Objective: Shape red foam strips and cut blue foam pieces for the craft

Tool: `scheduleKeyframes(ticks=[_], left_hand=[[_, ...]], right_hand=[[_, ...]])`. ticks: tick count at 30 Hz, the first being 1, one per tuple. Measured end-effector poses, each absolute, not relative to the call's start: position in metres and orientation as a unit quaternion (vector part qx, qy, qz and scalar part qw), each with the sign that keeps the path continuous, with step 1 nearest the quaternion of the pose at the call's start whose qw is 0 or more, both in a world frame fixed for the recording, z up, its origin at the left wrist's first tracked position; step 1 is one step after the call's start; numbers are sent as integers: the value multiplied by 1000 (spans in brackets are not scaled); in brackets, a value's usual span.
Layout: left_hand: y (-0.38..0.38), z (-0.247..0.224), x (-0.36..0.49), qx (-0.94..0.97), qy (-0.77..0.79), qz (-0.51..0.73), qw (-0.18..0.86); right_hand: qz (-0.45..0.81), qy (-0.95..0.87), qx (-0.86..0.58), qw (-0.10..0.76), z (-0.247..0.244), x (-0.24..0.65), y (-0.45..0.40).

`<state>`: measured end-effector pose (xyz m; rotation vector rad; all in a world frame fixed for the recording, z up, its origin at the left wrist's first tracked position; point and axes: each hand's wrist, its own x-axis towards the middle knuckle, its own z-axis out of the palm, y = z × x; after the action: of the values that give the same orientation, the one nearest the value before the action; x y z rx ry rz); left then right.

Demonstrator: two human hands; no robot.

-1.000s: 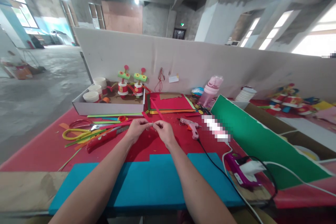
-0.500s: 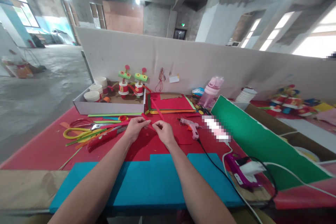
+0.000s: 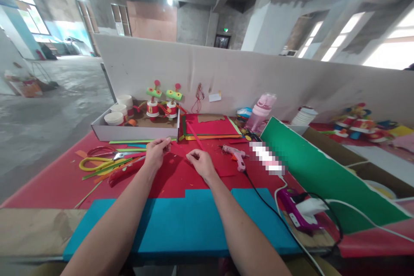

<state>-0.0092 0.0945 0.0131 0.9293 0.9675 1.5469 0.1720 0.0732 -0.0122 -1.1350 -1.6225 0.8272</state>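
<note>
My left hand point(image 3: 155, 155) is closed, thumb and fingers pinched on a red paper strip point(image 3: 137, 155) whose visible part extends left past the scissors. The strip blends into the red tabletop, so its other end is hard to trace. To the right, apart from it, my right hand point(image 3: 202, 164) is pinched too; whatever lies between its fingertips cannot be made out. Another red strip point(image 3: 194, 133) slants across the table just beyond the right hand. Left of my left hand lie yellow-handled scissors point(image 3: 97, 164) and several green and orange paper strips point(image 3: 106, 171).
A pink glue gun point(image 3: 238, 157) with a black cord lies right of my hands. Behind stands a white box point(image 3: 136, 133) holding cups and two paper-cup figures point(image 3: 152, 108). A green board point(image 3: 310, 172), purple power strip point(image 3: 297, 215) and pink bottle point(image 3: 260, 112) are at right. Blue sheets point(image 3: 181, 224) line the front.
My hands, close together before over the red strip, have parted. The left hand has moved left and slightly up; the right hand has shifted very little.
</note>
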Motion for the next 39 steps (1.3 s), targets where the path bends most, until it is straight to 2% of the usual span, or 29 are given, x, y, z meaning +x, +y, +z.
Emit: scheduleKeyframes(ticks=[2, 5, 7, 11, 18, 23, 39], left_hand=[[92, 15, -7, 398, 392, 633, 536], [85, 15, 6, 474, 387, 545, 573], [82, 12, 16, 520, 389, 517, 557], [83, 7, 21, 523, 400, 554, 509], [87, 10, 11, 487, 424, 570, 508], [87, 11, 12, 479, 427, 572, 511], [89, 7, 13, 462, 436, 590, 498]], right_hand=[[337, -650, -467, 496, -9, 172, 72], [326, -643, -462, 518, -4, 172, 70], [318, -650, -457, 518, -2, 171, 69], [323, -666, -439, 509, -1, 168, 67], [339, -669, -461, 474, -5, 167, 67], [389, -632, -465, 483, -11, 169, 72], [271, -660, -496, 495, 2, 169, 64]])
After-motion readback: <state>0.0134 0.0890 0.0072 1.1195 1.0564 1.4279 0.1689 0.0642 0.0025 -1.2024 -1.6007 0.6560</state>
